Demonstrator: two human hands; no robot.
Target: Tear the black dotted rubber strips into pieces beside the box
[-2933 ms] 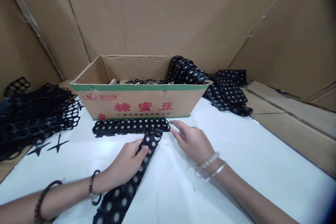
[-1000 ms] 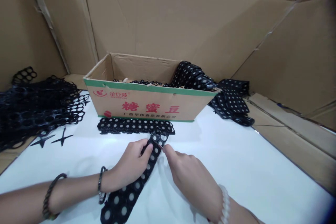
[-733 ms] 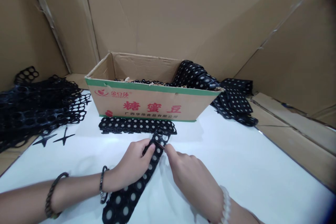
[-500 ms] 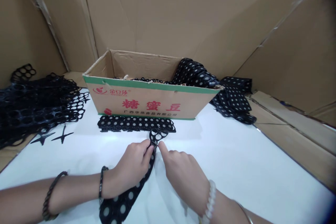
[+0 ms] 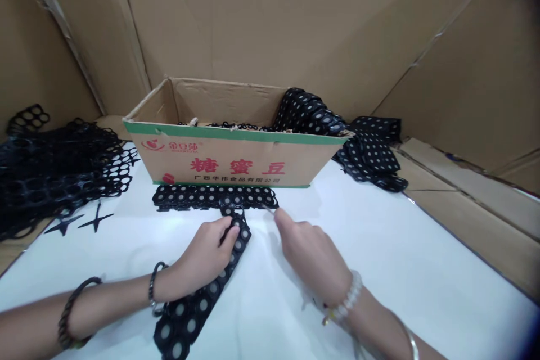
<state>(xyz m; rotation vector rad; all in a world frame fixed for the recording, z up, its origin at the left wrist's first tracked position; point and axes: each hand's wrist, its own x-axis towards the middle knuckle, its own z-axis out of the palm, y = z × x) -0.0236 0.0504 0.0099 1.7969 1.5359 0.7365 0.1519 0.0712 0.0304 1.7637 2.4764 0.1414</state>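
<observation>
White tabletop with cardboard walls behind: dotted black strip in hand

Held in a narrow pinch between thumb and fingers of the left hand, near its upper end: the dotted strip, slanting down toward the near edge of view. Closed in the right hand: a thin tool, blurred, too small to identify, tip near the right end of a flat strip. Just behind that strip, an open cardboard box with green edging and red lettering. Draped over the box's right end, folded dotted strips, with more beside it. At far left, a heap of perforated black sheets, near two star-shaped pieces.
</observation>
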